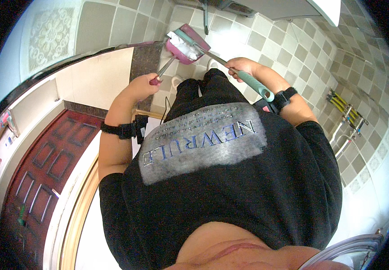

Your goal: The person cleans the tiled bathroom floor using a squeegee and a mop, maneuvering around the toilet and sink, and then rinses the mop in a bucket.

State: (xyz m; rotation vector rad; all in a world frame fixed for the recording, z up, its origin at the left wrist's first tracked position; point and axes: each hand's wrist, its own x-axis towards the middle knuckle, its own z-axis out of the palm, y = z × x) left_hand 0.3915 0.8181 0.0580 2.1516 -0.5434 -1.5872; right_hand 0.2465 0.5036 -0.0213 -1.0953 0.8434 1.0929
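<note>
My left hand (pixel 143 87) is closed around the dark pink grip end (pixel 155 81) of a long dustpan handle. Its metal rod (pixel 166 66) runs up to a pink plastic dustpan (pixel 188 58), which is low near the tiled floor in front of my feet. Crumpled white material (pixel 187 49), perhaps paper or plastic, lies in the pan. My right hand (pixel 243 68) grips the metal pole of a broom just beyond its pale green plastic handle (pixel 253 82). The green broom head (pixel 183 36) lies across the pan, against the white material. Whether the pan touches the floor is unclear.
A cream cabinet front (pixel 100 81) runs along the left, beneath a dark counter edge (pixel 113 48). Tiled walls enclose the floor (pixel 265 42). Yellow and white pipes (pixel 348 114) stick out on the right. A dark red panelled door (pixel 51 155) stands at the lower left.
</note>
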